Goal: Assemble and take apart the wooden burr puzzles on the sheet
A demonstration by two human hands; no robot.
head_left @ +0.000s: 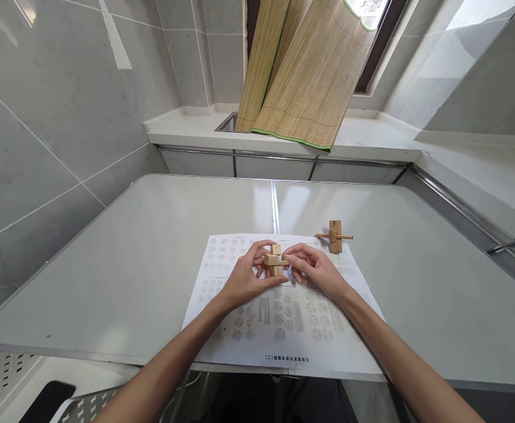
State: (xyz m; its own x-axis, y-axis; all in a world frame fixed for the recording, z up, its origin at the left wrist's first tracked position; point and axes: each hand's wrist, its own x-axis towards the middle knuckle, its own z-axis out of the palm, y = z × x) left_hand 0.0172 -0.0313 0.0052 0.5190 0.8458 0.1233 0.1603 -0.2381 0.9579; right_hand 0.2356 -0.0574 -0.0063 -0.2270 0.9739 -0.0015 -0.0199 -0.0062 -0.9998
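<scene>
Just above a printed paper sheet (257,346), a small assembly of light wooden blocks (276,270) is held between both hands. My left hand (252,270) wraps it from the left, fingers at its top and thumb along its bottom. From the right, my right hand (312,267) pinches the end of a block (286,258) that juts out of the assembly. Farther back to the right, a separate wooden piece (335,237) with a thin crosswise stick rests at the sheet's upper right edge.
The pale table (120,282) has a metal seam (275,205) across its middle. Behind it, a bamboo mat (314,76) hangs over a white ledge (187,132). At the lower left are a black phone-like object (48,402) and a perforated white surface (2,376).
</scene>
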